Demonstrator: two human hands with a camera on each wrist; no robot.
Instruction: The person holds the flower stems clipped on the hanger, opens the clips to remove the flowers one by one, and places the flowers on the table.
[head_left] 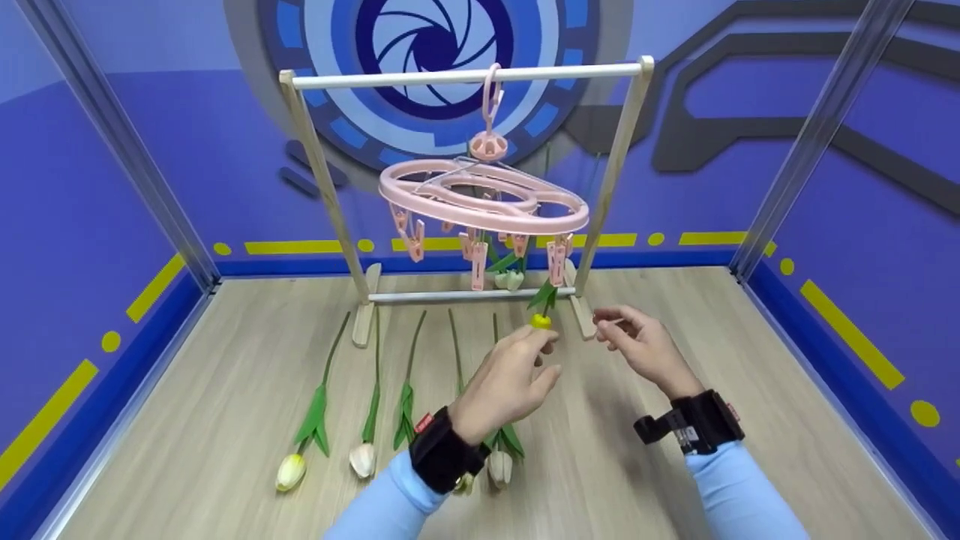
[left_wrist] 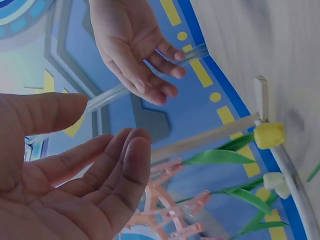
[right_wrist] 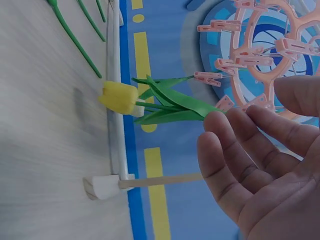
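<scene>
We find the yellow tulip (head_left: 541,322) hanging bloom-down from a clip (head_left: 556,266) at the right end of the pink hanger (head_left: 480,217), its green leaves just under the clip and its bloom above the tabletop (head_left: 187,435). Both hands are empty. Left hand (head_left: 506,375): in the head view its fingers appear over and just below the yellow bloom, but from the left wrist we see it apart from the flower, thumb away from the lightly bent fingers, grasping nothing. Right hand (head_left: 646,351): off to the right of the bloom, near the foot of the rack (head_left: 318,165), fingers loosely bent, likewise released. Farther back we record a white tulip (head_left: 510,280), also head-down beneath the hanger; other clips dangle around it. The hanger tilts, its right end lower, and its hook (head_left: 493,69) loops over the white top bar (head_left: 390,79). On the tabletop we count five more tulips (head_left: 291,472) in a row, stems toward the rack, blooms toward us; the left forearm covers part of the row, so we cannot make out every bloom. We note black straps (head_left: 709,422) at both wrists and light blue sleeves (head_left: 739,487) below them. Around it all stand blue-purple walls (head_left: 90,195) with yellow dashes and dots; metal posts (head_left: 821,120) mark the corners.
</scene>
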